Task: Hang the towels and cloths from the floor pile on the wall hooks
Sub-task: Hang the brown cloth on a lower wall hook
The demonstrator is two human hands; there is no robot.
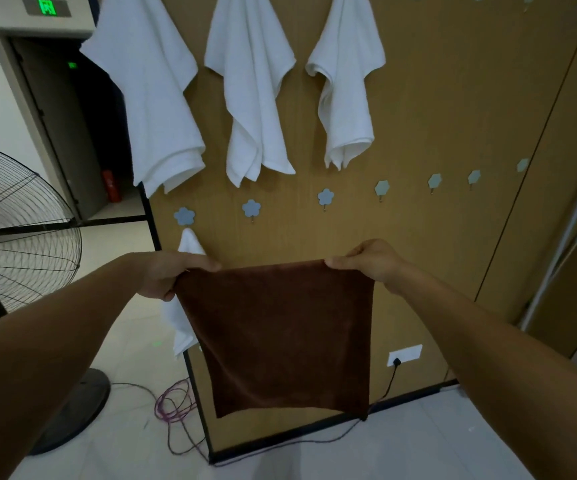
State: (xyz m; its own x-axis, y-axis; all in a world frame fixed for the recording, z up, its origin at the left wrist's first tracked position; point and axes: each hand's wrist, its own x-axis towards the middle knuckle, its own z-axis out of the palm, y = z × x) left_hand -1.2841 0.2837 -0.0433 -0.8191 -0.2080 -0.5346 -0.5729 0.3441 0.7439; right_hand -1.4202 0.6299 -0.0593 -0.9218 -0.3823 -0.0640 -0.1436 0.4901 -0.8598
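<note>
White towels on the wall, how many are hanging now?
4. Three hang along the upper row: left white towel, middle white towel, right white towel. The fourth white towel hangs low at left, partly hidden by the left hand and brown cloth. Others may be off-frame.

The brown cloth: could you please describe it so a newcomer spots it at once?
Face the tan wooden wall panel, where three white towels hang. Below the row of blue hooks, the left hand and right hand pinch the top corners of a square cloth. It alone is dark brown.
</note>
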